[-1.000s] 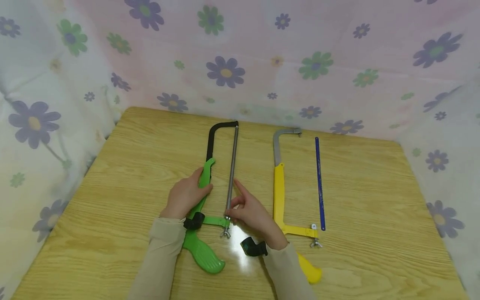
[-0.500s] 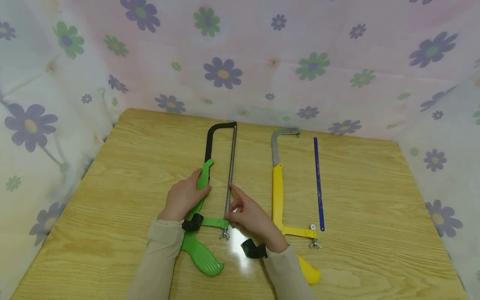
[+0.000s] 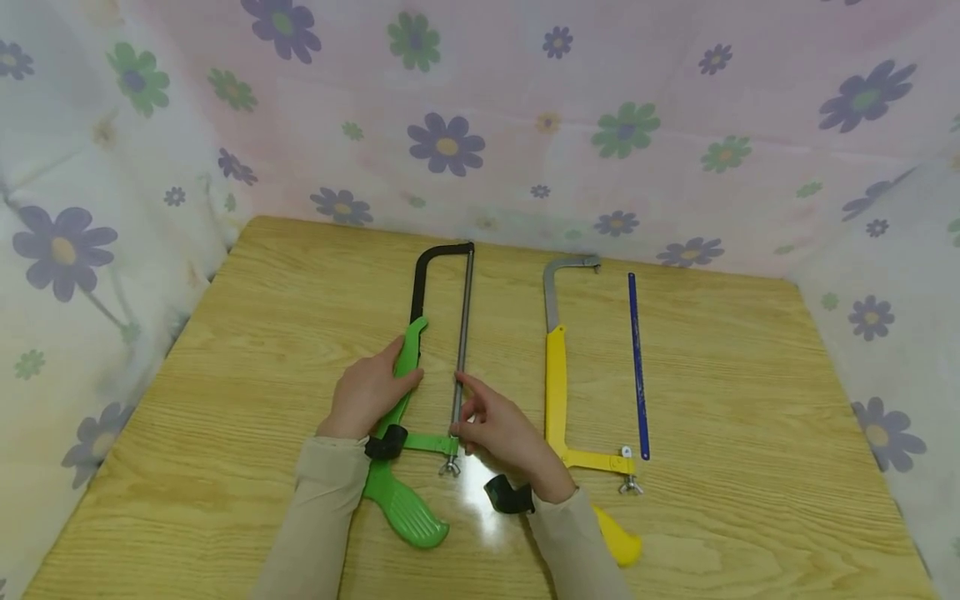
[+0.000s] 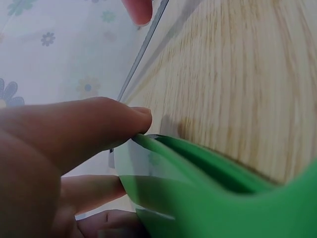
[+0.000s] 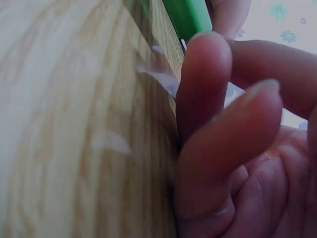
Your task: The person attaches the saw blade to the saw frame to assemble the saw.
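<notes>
A green hacksaw (image 3: 407, 514) with a black front bow lies on the table. Its grey blade (image 3: 466, 317) runs from the bow tip down to the wing nut end. My left hand (image 3: 366, 392) grips the green frame, thumb on the inner side, fingers over the outer side; the left wrist view shows the thumb at the edge of the green channel (image 4: 198, 173). My right hand (image 3: 504, 429) is at the lower blade, index fingertip touching its side and thumb by the lower end. Its other fingers (image 5: 228, 134) curl close over the wood.
To the right lies a yellow hacksaw (image 3: 557, 387) with a grey bow and no blade fitted; my right forearm covers part of its handle. A loose blue blade (image 3: 637, 367) lies beside it. Flowered cloth (image 3: 517, 125) surrounds the wooden table (image 3: 742, 400).
My right index fingertip has slid a little down along the grey blade toward the thumb. The left hand keeps its grip and both saws stay in place.
</notes>
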`<state>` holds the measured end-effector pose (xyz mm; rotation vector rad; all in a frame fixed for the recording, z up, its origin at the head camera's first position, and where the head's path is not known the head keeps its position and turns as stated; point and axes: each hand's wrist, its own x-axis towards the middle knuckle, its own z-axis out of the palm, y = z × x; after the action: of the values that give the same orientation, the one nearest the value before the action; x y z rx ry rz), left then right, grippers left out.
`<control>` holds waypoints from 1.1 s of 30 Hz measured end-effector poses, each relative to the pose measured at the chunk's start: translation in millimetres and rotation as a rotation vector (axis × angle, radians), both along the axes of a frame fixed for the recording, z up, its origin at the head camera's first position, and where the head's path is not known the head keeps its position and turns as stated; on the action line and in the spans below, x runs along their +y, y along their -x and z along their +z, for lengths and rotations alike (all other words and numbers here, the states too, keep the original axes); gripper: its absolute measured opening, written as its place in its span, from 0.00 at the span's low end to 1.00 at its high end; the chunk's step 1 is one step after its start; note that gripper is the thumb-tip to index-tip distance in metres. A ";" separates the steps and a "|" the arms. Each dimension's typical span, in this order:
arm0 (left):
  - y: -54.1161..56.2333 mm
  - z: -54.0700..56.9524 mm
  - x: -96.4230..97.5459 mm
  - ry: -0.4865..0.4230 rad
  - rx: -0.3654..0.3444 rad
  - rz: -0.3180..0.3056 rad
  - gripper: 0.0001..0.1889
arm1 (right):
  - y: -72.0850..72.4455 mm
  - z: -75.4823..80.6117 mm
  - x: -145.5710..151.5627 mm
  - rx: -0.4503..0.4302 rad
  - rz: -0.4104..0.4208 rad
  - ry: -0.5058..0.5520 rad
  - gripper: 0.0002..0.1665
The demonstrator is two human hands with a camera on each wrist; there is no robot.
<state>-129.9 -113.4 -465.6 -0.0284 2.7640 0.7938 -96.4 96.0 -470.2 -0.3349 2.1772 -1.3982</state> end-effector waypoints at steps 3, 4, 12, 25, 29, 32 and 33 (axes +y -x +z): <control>1.3 1.4 -0.9 0.004 0.014 -0.005 0.36 | 2.2 -2.4 0.6 0.012 -0.003 -0.007 0.43; 1.8 1.8 -1.2 0.005 0.018 -0.006 0.36 | 2.7 -2.0 0.5 0.013 -0.002 -0.004 0.42; 1.5 2.6 -1.4 -0.013 0.008 0.007 0.37 | 4.3 0.6 4.8 0.027 0.004 -0.019 0.33; 0.9 2.7 3.4 -0.006 0.026 0.001 0.36 | -15.3 24.4 7.2 -0.057 0.069 0.100 0.14; -1.2 3.7 2.5 -0.007 0.046 0.007 0.36 | -24.0 8.3 9.7 -0.061 0.130 0.077 0.20; -4.5 3.5 0.2 -0.007 0.049 0.010 0.36 | -32.0 1.0 9.6 -0.084 0.177 0.084 0.22; -5.7 3.2 -0.7 -0.006 0.044 0.015 0.35 | -34.6 -0.8 9.0 -0.098 0.191 0.088 0.23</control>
<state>-124.2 -114.1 -462.4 -0.0315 2.8057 0.8157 -61.8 105.0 -471.0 -0.4832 1.9534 -1.3762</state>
